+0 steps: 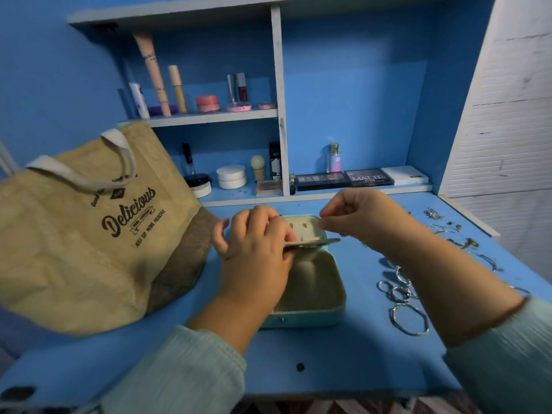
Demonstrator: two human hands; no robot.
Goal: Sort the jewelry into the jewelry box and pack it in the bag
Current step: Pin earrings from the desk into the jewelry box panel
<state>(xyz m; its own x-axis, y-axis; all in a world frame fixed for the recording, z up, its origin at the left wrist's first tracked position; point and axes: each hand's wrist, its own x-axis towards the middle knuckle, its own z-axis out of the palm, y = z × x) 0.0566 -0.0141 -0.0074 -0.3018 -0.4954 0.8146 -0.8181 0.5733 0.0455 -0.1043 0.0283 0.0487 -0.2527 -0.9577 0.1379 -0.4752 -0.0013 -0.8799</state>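
Observation:
A small mint-green jewelry box (pixel 310 309) lies open on the blue desk, its cream inside showing. My left hand (pixel 257 243) grips a flat insert panel (pixel 316 242) of the box near the hinge and holds it raised. My right hand (pixel 358 218) hovers over the box's lid with fingertips pinched together; whatever small piece it pinches is too small to tell. Silver bangles and rings (pixel 403 300) lie on the desk to the right of the box, with smaller jewelry pieces (pixel 448 231) further back. A tan "Delicious" tote bag (pixel 89 234) lies on its side at the left.
Shelves at the back hold cosmetics: tubes and jars (pixel 206 103) on the upper shelf, palettes (pixel 343 178), a perfume bottle (pixel 334 158) and white jars (pixel 231 176) on the lower ledge. The desk's front edge (pixel 298 392) is close to me. A white wall stands at the right.

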